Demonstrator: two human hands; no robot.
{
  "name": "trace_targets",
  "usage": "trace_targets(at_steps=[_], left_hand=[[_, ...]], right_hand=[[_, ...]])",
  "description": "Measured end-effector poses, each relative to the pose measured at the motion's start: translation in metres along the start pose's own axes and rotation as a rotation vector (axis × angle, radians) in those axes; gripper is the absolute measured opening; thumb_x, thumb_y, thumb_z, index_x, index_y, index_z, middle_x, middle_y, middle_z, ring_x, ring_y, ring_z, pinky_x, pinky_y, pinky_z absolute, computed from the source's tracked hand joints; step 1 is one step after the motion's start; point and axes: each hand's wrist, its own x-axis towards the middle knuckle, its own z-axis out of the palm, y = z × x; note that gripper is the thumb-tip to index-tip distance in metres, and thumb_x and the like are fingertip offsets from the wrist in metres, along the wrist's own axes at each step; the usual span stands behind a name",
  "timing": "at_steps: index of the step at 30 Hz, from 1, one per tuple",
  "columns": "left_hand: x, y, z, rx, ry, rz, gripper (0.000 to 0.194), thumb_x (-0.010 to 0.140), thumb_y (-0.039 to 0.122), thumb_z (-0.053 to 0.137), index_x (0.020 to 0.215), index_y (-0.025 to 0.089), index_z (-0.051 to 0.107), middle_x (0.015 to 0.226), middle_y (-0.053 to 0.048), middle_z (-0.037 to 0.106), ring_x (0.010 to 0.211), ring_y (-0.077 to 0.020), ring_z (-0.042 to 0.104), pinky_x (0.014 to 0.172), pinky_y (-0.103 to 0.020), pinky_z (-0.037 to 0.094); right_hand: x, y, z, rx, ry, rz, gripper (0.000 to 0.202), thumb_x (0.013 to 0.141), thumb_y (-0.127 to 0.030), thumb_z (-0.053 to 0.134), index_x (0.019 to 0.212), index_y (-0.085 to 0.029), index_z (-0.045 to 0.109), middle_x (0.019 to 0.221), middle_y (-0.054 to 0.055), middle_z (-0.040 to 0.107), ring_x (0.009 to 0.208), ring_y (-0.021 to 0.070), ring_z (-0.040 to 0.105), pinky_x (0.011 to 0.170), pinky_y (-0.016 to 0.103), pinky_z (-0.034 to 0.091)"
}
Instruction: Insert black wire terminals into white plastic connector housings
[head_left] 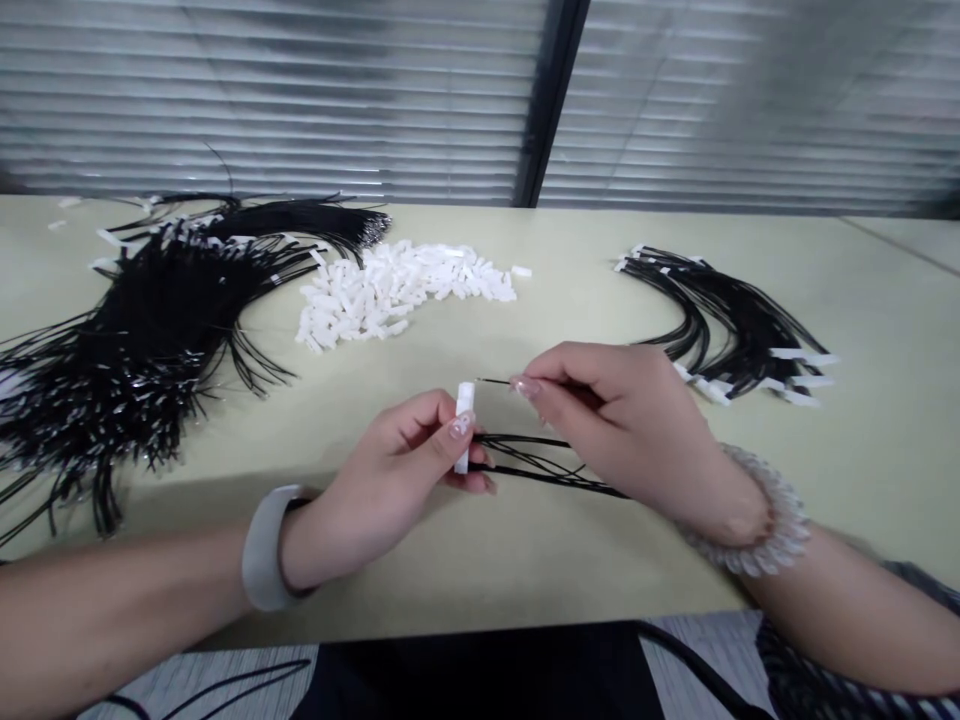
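Near the middle of the table, my left hand (409,460) pinches a white plastic connector housing (465,400) between thumb and fingers, holding it upright. Several black wires (540,462) run from the housing's lower part to the right, passing under my other hand. My right hand (615,420) is closed on a single black wire (499,381). The wire's thin bare tip points left, close to the top of the housing; I cannot tell whether it touches.
White connector housings (390,290) lie heaped behind my hands. A large tangle of black wires (165,300) covers the table's left side. Finished-looking black wire bundles with white ends (735,310) lie at the right. Window blinds (262,100) stand behind the table (570,570).
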Motion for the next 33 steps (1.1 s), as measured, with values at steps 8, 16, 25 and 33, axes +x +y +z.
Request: trace_targets(at_steps=[8,16,25,33], left_hand=[[0.001,0.002,0.001,0.012,0.009,0.001,0.021,0.081,0.034,0.053,0.073,0.014,0.051,0.070,0.001,0.055,0.063,-0.0080,0.058,0.064,-0.023,0.051],[0.001,0.003,0.001,0.042,-0.002,-0.015,0.023,0.081,0.035,0.052,0.073,0.014,0.050,0.070,0.001,0.056,0.062,-0.0077,0.059,0.064,-0.021,0.050],[0.000,0.003,0.000,0.176,-0.067,-0.003,0.020,0.084,0.034,0.048,0.077,0.015,0.050,0.071,0.002,0.054,0.064,-0.0076,0.060,0.064,-0.019,0.050],[0.000,0.006,-0.001,0.357,-0.145,0.014,0.022,0.086,0.033,0.042,0.079,0.014,0.050,0.071,0.001,0.054,0.064,-0.0081,0.058,0.062,-0.020,0.049]], right_hand=[[0.001,0.005,-0.001,-0.053,-0.029,-0.045,0.016,0.081,-0.022,0.048,0.071,-0.020,0.060,0.053,-0.004,0.053,0.045,0.0045,0.041,0.046,0.018,0.032],[0.000,0.011,0.003,-0.197,0.055,-0.263,0.013,0.083,-0.017,0.046,0.082,-0.019,0.059,0.071,-0.002,0.060,0.062,0.0059,0.051,0.059,0.019,0.039],[0.001,0.015,0.009,-0.325,0.011,-0.314,0.018,0.085,-0.022,0.044,0.083,-0.019,0.061,0.076,0.000,0.061,0.069,0.0081,0.054,0.062,0.020,0.039],[0.002,0.014,0.020,-0.303,-0.009,-0.335,0.025,0.086,-0.020,0.040,0.075,-0.016,0.062,0.068,0.000,0.058,0.063,0.0065,0.051,0.058,0.019,0.039]])
